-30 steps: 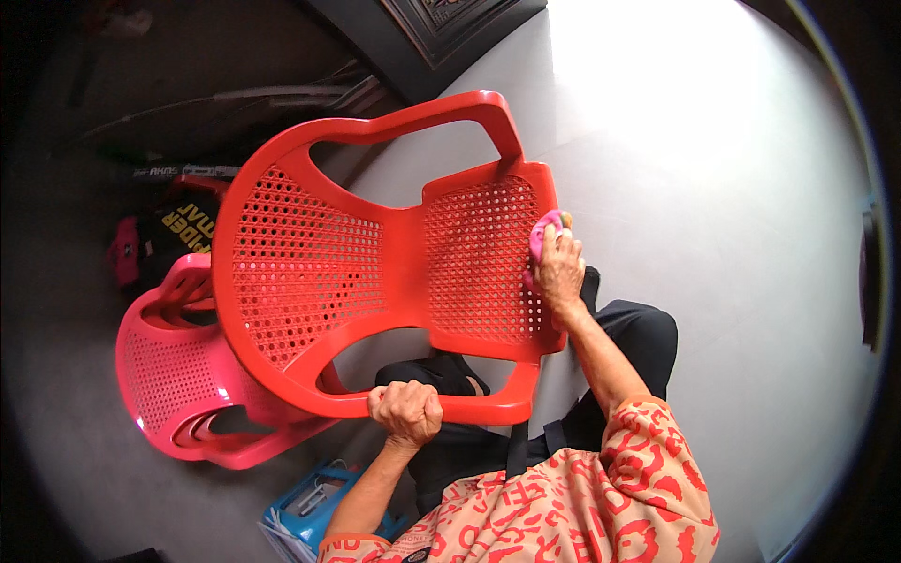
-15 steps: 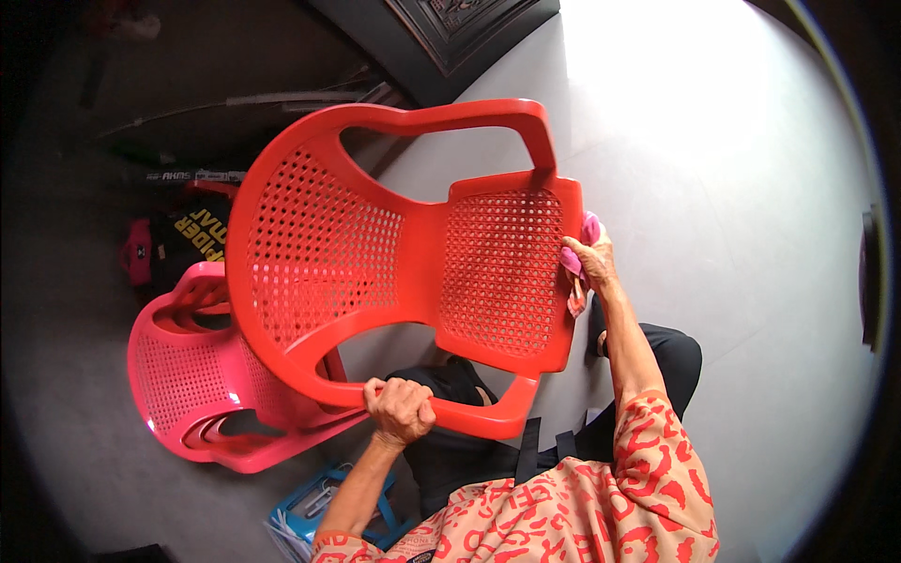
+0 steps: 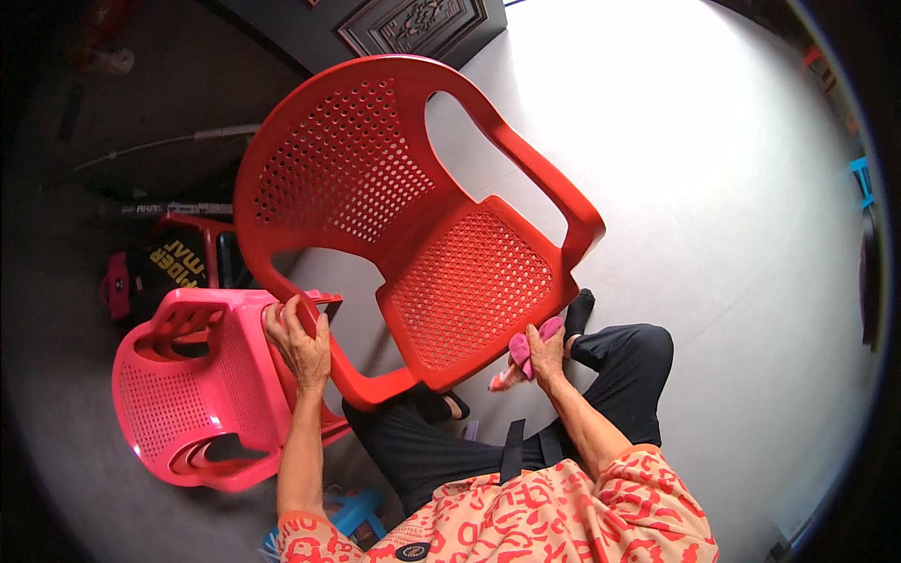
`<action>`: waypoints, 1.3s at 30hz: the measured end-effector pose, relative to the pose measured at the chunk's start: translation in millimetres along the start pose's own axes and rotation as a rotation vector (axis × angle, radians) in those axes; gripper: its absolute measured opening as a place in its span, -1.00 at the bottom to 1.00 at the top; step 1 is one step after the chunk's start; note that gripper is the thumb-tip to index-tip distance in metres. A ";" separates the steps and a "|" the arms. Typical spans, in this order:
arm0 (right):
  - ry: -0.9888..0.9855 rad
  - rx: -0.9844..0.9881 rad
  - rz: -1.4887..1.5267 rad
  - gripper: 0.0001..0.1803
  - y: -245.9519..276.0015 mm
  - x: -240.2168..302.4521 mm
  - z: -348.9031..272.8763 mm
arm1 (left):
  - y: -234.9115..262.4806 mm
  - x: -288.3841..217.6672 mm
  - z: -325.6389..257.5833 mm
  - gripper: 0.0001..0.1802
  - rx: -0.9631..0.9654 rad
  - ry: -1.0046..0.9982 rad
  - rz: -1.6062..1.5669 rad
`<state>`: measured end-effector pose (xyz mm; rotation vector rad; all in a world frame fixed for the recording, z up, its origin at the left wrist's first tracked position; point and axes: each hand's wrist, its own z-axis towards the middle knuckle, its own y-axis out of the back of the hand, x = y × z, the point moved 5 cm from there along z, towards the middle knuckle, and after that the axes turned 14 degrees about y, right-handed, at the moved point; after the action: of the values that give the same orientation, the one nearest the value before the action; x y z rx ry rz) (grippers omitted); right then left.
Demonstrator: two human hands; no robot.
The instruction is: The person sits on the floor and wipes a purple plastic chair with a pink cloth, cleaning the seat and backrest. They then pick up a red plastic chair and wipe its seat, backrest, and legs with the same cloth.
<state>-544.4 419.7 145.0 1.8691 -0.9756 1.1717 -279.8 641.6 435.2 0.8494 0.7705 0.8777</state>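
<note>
A red plastic armchair (image 3: 387, 253) with a perforated back and seat is tilted in front of me, its back toward the upper left. My left hand (image 3: 302, 345) wraps round its nearer armrest, close to where the arm joins the back. At the front edge of the seat, my right hand (image 3: 548, 360) presses a bunched pink cloth (image 3: 523, 351) against the rim. A paler, patterned end of the cloth hangs below the fingers. Part of the right palm's contact is hidden by the cloth.
Stacked pink plastic chairs (image 3: 249, 361) stand close on the left, touching or nearly touching the red one. Behind them is a black bag (image 3: 164, 267) with yellow lettering. A blue plastic item (image 3: 355, 511) sits low by my left arm. A dark carved panel (image 3: 413, 28) stands beyond.
The red chair has turned clockwise, its seat swinging down toward me. My left hand has shifted left and up along the armrest. My right hand with the cloth has come down and left.
</note>
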 end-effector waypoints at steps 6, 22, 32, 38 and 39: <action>0.837 0.154 -0.629 -0.20 10.8 111.0 -7.4 | -7.9 43.8 -77.3 -0.28 0.182 0.539 -0.361; 1.045 0.119 -1.101 -0.49 -103.0 171.2 147.6 | -19.6 14.4 -86.7 -0.34 0.118 0.782 -0.520; 1.027 0.076 -1.347 -0.51 -101.1 152.4 117.9 | -24.6 30.8 -90.1 -0.40 0.081 0.735 -0.468; 1.102 -0.066 -1.373 -0.57 -43.6 119.3 65.5 | -28.3 35.9 -92.7 -0.41 0.064 0.730 -0.501; 1.178 -0.099 -1.368 -0.59 -29.4 116.8 58.2 | -30.0 33.5 -91.9 -0.41 0.058 0.727 -0.540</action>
<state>-460.9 357.1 228.7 0.9402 0.7972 0.9363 -332.9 687.3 360.7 0.3133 1.5781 0.6647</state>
